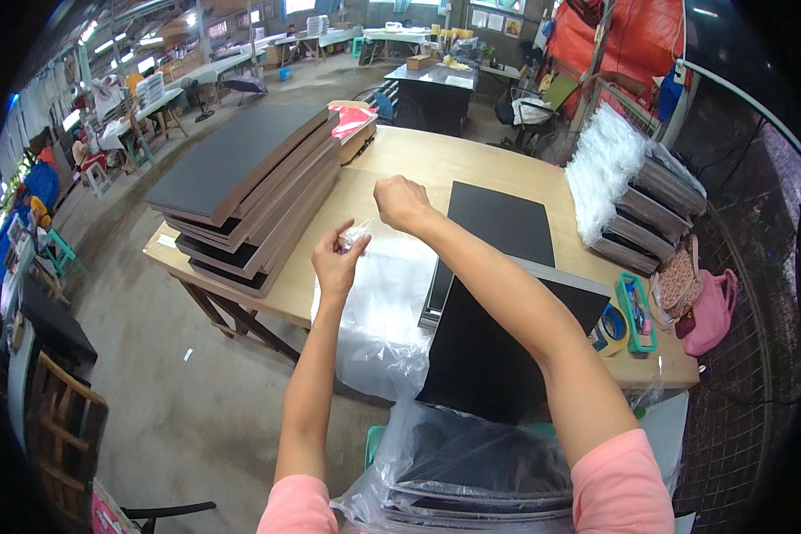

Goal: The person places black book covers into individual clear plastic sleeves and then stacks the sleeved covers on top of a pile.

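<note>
A clear plastic bag point(387, 311) lies on the wooden table in front of me, its lower end hanging over the near edge. My left hand point(335, 260) pinches a crumpled bit of it at the far end. Just to the right and a little farther off, my right hand point(402, 201) is closed in a fist; whatever it grips is hidden. Under my right forearm are flat black boards point(498, 218), one large black sheet point(481, 356) slanting over the near edge. Light grey edges show between them.
Thick dark boards point(240, 160) are stacked at the table's left. Plastic-wrapped boards point(641, 218) stand at the right, near a green basket point(637, 311), tape rolls point(609, 329) and a pink bag point(712, 311). More wrapped boards point(481, 454) sit right before me, below the table point(400, 147).
</note>
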`<state>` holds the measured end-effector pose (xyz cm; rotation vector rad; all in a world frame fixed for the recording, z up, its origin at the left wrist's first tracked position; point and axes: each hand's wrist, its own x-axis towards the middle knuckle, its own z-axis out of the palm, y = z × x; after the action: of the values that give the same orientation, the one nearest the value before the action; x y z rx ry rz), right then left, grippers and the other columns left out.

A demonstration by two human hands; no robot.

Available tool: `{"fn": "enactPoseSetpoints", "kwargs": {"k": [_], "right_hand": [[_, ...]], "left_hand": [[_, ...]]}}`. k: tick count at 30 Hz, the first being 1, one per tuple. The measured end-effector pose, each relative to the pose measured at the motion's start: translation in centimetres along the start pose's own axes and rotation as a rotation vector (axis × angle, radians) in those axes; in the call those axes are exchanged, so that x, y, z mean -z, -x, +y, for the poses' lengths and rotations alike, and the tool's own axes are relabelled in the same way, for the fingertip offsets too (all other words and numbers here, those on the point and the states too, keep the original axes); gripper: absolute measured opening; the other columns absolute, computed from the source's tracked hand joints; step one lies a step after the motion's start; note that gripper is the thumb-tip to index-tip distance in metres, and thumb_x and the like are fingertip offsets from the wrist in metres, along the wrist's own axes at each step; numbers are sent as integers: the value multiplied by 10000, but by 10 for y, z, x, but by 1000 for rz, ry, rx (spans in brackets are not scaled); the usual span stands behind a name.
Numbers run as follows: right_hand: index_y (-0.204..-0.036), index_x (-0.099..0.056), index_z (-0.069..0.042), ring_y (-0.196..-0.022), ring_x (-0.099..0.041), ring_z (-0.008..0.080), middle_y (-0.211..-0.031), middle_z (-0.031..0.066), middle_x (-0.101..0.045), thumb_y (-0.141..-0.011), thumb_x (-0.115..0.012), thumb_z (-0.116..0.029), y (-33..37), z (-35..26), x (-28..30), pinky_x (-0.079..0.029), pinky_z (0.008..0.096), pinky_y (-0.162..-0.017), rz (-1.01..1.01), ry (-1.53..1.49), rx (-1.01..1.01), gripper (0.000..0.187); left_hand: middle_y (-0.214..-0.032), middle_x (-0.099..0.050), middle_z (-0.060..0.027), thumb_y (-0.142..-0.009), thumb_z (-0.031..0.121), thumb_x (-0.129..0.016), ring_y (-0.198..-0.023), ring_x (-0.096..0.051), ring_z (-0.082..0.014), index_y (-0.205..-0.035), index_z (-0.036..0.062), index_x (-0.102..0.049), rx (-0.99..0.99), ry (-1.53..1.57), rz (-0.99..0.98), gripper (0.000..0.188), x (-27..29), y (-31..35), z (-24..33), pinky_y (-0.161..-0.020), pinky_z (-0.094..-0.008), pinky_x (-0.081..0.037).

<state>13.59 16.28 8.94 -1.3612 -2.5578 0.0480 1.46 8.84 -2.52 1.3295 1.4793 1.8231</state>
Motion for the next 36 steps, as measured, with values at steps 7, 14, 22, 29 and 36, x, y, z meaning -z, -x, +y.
{"fn": "enactPoseSetpoints", "kwargs": {"k": [7, 14, 22, 29, 36], "right_hand": [[-859, -644, -60, -875, -637, 334, -878, 149, -666, -751, -577, -74, -7, 19, -8, -500, 424, -752, -147, -33, 321, 128], [-1176, -524, 53, -893, -643, 221, -976, 201, -659, -870, -637, -216, 111, -51, 35, -499, 307, -783, -1497, -893, 697, 423], [-994, -557, 127, -617, -665, 251, -779, 227, -653, -939, -515, -282, 241, 64, 94, -566, 366, -610, -898, -1757, 756, 415], [-1066, -577, 96, -969, -625, 276, -954, 220, -655, -914, -518, -393, 308, 109, 55, -507, 431, -850, -1266, -1334, 1087, 515], [-840, -660, 39, -729, -621, 277, -863, 175, -668, -847, -610, -294, 358, 131, 41, -486, 460, -812, -854, -1664, 980, 336]], "left_hand": [[-840, -631, -27, -897, 523, -509, -714, -559, -124, -986, 41, -642, 525, 694, -913, 508, -11, 7, -38, -661, -251, -455], [-891, -611, -71, -892, 459, -566, -790, -568, -168, -1056, 17, -596, 170, 390, -1237, 472, 140, 65, 80, -736, -324, -484], [-1005, -599, -112, -814, 251, -693, -932, -566, -216, -1141, 23, -566, 123, 464, -1401, 418, 73, 136, 110, -861, -393, -447], [-839, -601, -88, -912, 215, -541, -810, -574, -181, -960, 30, -647, 362, 801, -1276, 218, 33, 142, 124, -760, -350, -466], [-648, -562, -50, -906, 663, -263, -639, -580, -189, -809, 95, -593, 467, 1844, -1061, 664, -3, 150, 144, -625, -341, -474]]}}
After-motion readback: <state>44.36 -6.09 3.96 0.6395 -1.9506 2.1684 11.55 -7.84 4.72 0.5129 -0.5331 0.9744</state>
